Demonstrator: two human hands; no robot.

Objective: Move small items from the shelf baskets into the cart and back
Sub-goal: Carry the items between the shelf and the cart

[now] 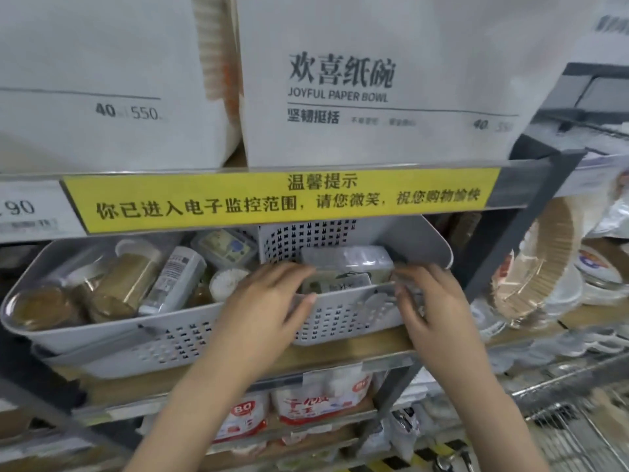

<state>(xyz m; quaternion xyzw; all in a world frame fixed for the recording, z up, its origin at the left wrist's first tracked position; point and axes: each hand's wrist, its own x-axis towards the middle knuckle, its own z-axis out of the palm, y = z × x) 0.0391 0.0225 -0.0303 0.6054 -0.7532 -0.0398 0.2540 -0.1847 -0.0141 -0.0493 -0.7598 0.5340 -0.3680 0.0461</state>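
- 2 grey perforated baskets sit side by side on a wooden shelf [357,349], under a yellow notice strip [282,199] with black Chinese print.
- The left basket [112,338] is wide and holds gold-filled clear jars [119,284], a white tube [175,281] lying tilted, a round tub of cotton swabs [226,282] and a flat clear box [226,248].
- The right basket [343,321] is smaller and holds flat clear packets [347,262], stacked towards its front.
- The left hand [269,301] lies over the right basket's front left corner, fingers reaching over the rim towards the packets, thumb pressed on the outer wall; whether the fingers grip a packet cannot be told.
- The right hand [425,294] is at the basket's front right corner, blurred; its fingertips touch the rim near the packets, and its grasp cannot be told.
- Above stand white packs [374,80] printed "JOYFUL PAPER BOWL".
- A wire cart [578,434] shows at the lower right.
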